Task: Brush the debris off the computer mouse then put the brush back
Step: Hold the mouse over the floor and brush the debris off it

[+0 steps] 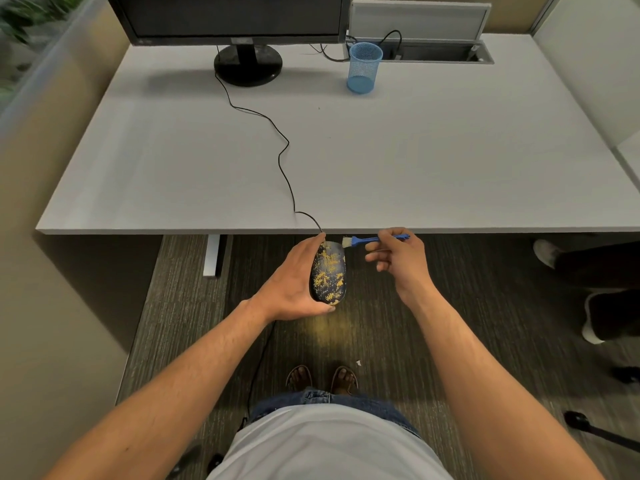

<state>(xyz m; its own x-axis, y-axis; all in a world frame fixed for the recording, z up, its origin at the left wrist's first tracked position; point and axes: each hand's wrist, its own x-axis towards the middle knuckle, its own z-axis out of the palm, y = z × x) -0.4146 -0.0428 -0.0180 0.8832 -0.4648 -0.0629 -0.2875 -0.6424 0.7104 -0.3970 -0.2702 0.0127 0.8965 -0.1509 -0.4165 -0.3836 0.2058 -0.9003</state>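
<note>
My left hand (291, 282) grips a black computer mouse (329, 275) in the air just in front of the desk edge, above the carpet. Yellow debris covers much of the mouse's top. Its black cable (284, 157) runs up over the desk toward the monitor. My right hand (398, 258) pinches the handle of a small blue brush (367, 240). The pale bristles point left and sit right beside the mouse's far right end. A blue mesh cup (363, 67) stands empty at the back of the desk.
The grey desk (450, 161) carries a black monitor (239, 19) on a round stand and an open cable tray (443, 51) at the back. Another person's legs and shoes (588, 292) are at the right over the carpet. My feet are below.
</note>
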